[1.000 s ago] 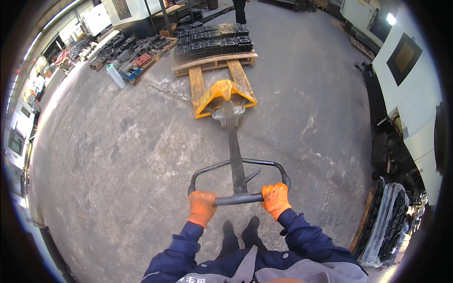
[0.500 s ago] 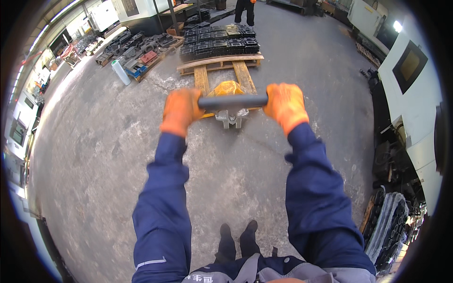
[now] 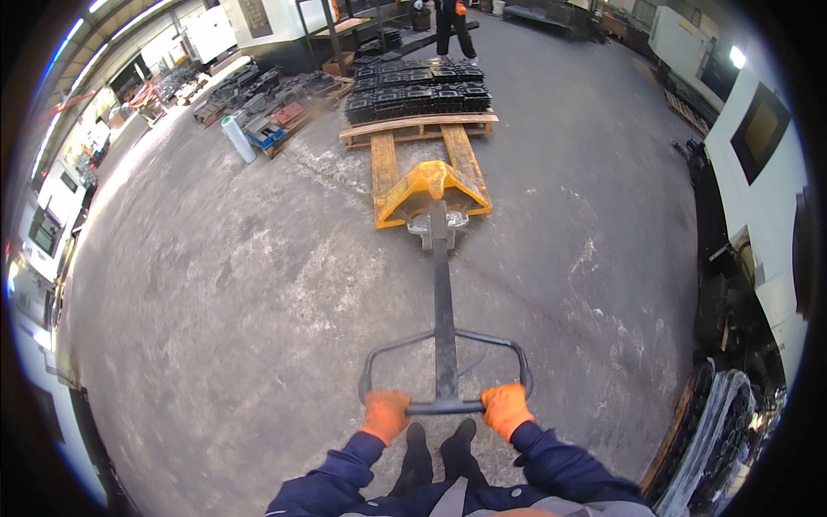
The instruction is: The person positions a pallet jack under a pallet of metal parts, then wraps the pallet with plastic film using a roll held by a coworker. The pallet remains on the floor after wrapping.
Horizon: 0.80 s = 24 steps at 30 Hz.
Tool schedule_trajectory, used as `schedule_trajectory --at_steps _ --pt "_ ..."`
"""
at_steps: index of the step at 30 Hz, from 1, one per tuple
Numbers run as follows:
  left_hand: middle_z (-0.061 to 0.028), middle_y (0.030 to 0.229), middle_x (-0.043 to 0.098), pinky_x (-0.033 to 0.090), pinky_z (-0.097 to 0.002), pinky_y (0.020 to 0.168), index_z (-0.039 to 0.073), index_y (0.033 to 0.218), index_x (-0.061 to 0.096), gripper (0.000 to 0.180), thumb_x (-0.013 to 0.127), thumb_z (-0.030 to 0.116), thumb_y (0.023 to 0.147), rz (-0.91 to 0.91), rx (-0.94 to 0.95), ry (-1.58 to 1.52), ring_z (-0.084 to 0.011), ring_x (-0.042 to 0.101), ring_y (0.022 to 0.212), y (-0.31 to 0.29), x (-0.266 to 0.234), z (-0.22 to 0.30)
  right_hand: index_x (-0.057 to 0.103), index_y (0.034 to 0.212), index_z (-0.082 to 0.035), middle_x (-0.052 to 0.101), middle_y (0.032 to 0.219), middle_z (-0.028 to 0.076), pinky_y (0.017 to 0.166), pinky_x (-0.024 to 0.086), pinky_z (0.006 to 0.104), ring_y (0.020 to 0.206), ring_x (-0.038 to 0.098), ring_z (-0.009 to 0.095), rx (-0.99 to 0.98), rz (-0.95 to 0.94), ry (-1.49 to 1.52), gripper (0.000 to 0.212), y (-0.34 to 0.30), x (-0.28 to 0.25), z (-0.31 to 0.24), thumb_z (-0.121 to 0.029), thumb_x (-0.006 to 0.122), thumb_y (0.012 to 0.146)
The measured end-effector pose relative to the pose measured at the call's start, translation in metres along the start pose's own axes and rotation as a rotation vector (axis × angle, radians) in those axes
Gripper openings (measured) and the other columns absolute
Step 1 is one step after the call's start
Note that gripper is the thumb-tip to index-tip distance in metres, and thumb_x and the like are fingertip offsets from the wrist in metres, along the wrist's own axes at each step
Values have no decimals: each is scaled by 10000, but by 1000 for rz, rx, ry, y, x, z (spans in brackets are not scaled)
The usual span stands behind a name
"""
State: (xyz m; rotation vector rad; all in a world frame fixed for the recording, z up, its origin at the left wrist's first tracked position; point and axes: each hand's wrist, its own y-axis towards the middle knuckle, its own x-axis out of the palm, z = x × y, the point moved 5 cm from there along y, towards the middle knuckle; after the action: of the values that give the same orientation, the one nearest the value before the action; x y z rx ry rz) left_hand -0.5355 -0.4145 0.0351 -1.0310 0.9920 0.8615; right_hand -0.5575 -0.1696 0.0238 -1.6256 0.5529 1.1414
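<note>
Both my hands wear orange gloves and grip the lower bar of a black pallet jack handle point(image 3: 445, 366). My left hand point(image 3: 384, 414) is closed round the bar's left end, and my right hand point(image 3: 506, 408) round its right end. The handle is tilted far down toward me, close above my feet. Its shaft runs forward to the yellow pallet jack point(image 3: 433, 183). The jack's two forks reach under a wooden pallet point(image 3: 419, 129), their far ends hidden. Stacks of black metal parts point(image 3: 418, 89) lie on that pallet.
A person point(image 3: 454, 30) in dark trousers and orange gloves stands behind the load. Left of it are a pale wrapped roll point(image 3: 239, 140) and pallets of metal parts point(image 3: 289, 115). White machines point(image 3: 748, 138) line the right side; a plastic-wrapped stack point(image 3: 702, 439) stands at lower right.
My hands have brought the handle down from high in front to low near my body. The yellow jack body and shaft now show. The load sits slightly lower and farther right in view.
</note>
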Motion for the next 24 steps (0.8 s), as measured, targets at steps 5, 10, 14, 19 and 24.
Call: schedule_trajectory --at_steps 5,10,14,19,24 --pt "-109 719 640 511 -449 654 115 755 633 102 684 172 686 498 111 110 -327 650 722 69 -205 -15 677 817 -143 689 792 63 745 470 381 769 675 232 -33 571 -201 248 7 -233 44 -373 717 735" --pt "-137 758 661 517 -479 667 100 798 647 131 708 183 717 702 -52 169 -362 659 740 171 -371 -39 741 845 -145 737 865 103 755 558 397 847 716 283 226 634 -109 188 89 -408 86 -320 704 787" --pt "-129 721 639 495 -464 646 109 737 627 123 718 162 675 908 32 225 -364 626 690 136 -333 -22 732 772 -167 718 782 95 618 530 408 755 712 246 167 924 -102 113 63 -356 81 -244 749 693" --pt "-85 576 514 419 -427 636 129 634 526 122 648 138 635 580 -92 308 -278 539 596 10 -98 36 616 822 -80 512 666 53 881 456 459 764 599 251 39 889 -45 208 -34 -98 27 -148 632 626" --pt "-88 831 713 503 -432 755 165 833 715 249 742 366 689 -139 -204 62 -299 689 862 -1 32 45 715 877 -197 723 832 39 789 471 488 832 706 248 -47 2 52 168 -7 54 17 -315 669 767"
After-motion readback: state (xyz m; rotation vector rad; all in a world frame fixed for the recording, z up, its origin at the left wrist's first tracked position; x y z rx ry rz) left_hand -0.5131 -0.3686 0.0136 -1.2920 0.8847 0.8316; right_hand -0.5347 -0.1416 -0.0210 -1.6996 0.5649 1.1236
